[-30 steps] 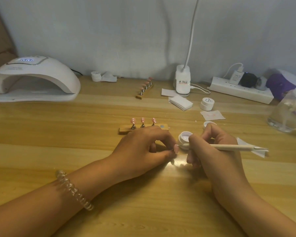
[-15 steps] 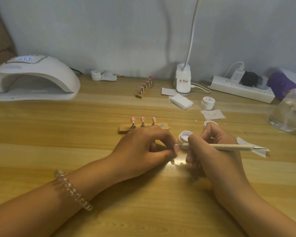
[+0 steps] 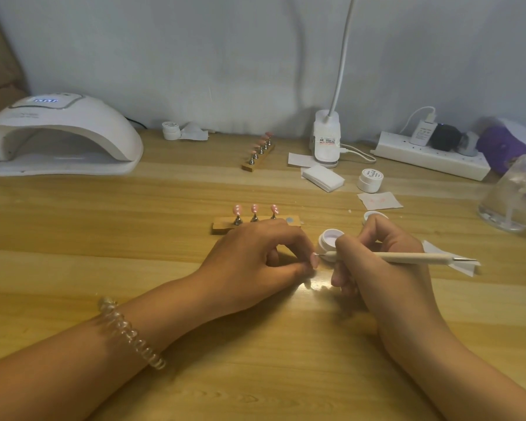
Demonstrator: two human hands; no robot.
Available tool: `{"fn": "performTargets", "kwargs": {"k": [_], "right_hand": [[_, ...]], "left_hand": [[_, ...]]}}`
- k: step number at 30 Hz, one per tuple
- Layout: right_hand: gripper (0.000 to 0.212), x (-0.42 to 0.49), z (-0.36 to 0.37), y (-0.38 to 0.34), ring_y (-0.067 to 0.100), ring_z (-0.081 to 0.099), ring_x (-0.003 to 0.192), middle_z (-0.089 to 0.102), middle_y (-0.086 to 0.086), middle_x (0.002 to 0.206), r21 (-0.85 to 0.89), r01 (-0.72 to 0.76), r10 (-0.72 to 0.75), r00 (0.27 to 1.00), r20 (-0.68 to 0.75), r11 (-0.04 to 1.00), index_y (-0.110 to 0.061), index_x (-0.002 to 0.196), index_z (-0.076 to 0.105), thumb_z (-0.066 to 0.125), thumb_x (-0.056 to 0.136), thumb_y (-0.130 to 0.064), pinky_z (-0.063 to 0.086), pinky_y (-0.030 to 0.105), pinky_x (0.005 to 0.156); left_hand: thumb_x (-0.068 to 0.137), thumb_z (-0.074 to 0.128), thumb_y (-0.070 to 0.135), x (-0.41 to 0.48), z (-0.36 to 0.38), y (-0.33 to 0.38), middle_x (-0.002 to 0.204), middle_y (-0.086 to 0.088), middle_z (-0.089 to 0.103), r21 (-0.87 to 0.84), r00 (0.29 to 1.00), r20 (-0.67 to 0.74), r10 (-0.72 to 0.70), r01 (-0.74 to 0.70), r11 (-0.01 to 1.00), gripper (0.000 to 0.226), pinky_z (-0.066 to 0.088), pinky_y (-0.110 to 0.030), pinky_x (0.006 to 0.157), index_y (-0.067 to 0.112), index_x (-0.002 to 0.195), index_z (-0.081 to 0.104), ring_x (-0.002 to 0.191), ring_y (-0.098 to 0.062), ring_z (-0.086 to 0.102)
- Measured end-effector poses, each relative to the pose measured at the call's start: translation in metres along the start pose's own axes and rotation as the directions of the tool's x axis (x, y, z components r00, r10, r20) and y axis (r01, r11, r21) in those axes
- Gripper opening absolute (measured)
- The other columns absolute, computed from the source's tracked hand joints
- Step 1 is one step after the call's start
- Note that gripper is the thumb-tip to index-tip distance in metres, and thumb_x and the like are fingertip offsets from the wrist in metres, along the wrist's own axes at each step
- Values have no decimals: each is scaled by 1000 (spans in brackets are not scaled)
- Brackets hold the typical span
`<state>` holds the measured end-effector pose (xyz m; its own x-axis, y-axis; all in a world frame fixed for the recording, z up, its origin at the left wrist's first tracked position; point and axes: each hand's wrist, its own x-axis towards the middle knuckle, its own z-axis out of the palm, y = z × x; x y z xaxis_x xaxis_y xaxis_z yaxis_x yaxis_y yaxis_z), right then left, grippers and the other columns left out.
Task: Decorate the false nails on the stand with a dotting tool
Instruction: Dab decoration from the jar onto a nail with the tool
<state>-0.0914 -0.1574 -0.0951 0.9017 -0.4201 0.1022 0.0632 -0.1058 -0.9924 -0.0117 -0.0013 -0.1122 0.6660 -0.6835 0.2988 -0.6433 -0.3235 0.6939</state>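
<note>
The table (image 3: 255, 375) is varnished wood, smooth, with a glossy glare patch. The stand (image 3: 222, 228) is bare wood with 3 shiny metal pegs (image 3: 237, 220); its nails (image 3: 237, 209) are glossy pink. The tool (image 3: 407, 257) has a matt cream shaft and a metal tip. The pot (image 3: 324, 243) and nail lamp (image 3: 73, 129) are smooth white plastic; the bracelet (image 3: 131, 332) is clear plastic coil.

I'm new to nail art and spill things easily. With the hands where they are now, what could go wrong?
1. The open pot sits just behind the dotting tool, close to the right hand; a nudge could tip it.
2. The left hand only pinches the pink nail at its fingertips; tool pressure might twist it and smear the gel.
3. The left hand lies right in front of the stand; a shift could knock its three nails.
</note>
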Motion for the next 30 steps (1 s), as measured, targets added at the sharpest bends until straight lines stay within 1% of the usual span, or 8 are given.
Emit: {"fn": "performTargets", "kwargs": {"k": [4, 9, 19, 23, 25, 27, 30], "right_hand": [[33, 0, 0, -1, 14, 45, 36, 58, 12, 45, 2, 3, -3, 1000, -4, 1000, -21, 54, 41, 60, 77, -9, 36, 17, 38], [32, 0, 0, 0, 15, 45, 36, 58, 12, 45, 4, -4, 4, 1000, -4, 1000, -20, 55, 40, 60, 77, -9, 37, 20, 38], [32, -1, 0, -1, 13, 44, 35, 57, 11, 45, 31, -8, 9, 1000, -27, 999, -21, 54, 42, 61, 77, -10, 35, 20, 36], [34, -1, 0, 0, 13, 45, 36, 57, 12, 45, 29, -8, 8, 1000, -18, 1000, -20, 55, 41, 61, 79, -7, 36, 22, 35], [36, -1, 0, -1, 12, 44, 34, 56, 11, 44, 66, 7, -4, 999, -51, 998, -22, 53, 42, 60, 78, -5, 34, 18, 35], [34, -1, -2, -3, 11, 43, 34, 54, 9, 42, 138, 54, -38, 993, -115, 989, -22, 56, 42, 58, 79, -2, 34, 15, 36], [30, 4, -7, -3, 10, 43, 34, 54, 5, 42, 163, 106, -74, 978, -193, 981, -14, 64, 40, 56, 84, 1, 37, 17, 37]], "left_hand": [[81, 70, 34, -1, 0, 0, 91, 14, 68, 1, 1000, 1, 8, -8, 1000, 7, 36, -25, 61, 33, 87, 72, 58, -3, 49], [79, 67, 38, 0, 1, -1, 91, 14, 68, 6, 1000, -3, 2, -2, 1000, 9, 36, -26, 60, 34, 87, 71, 57, -3, 49], [79, 67, 38, 0, 1, -2, 91, 15, 67, 5, 1000, -2, 0, 0, 1000, 9, 38, -26, 60, 35, 87, 71, 57, -4, 49], [80, 67, 38, 0, 1, -2, 91, 15, 67, -5, 1000, -2, -4, 4, 1000, 9, 44, -31, 60, 35, 87, 71, 56, -4, 49], [79, 66, 40, 0, 1, -1, 91, 14, 68, -7, 1000, -5, -14, 14, 1000, 10, 46, -34, 62, 35, 86, 71, 57, -6, 49], [79, 66, 41, 0, 1, -1, 92, 14, 68, -9, 1000, -3, -19, 19, 1000, 11, 46, -34, 63, 34, 87, 71, 57, -6, 49], [79, 66, 40, -1, 0, -1, 92, 15, 68, -12, 1000, 0, -23, 23, 1000, 12, 45, -32, 62, 34, 87, 72, 58, -5, 49]]}}
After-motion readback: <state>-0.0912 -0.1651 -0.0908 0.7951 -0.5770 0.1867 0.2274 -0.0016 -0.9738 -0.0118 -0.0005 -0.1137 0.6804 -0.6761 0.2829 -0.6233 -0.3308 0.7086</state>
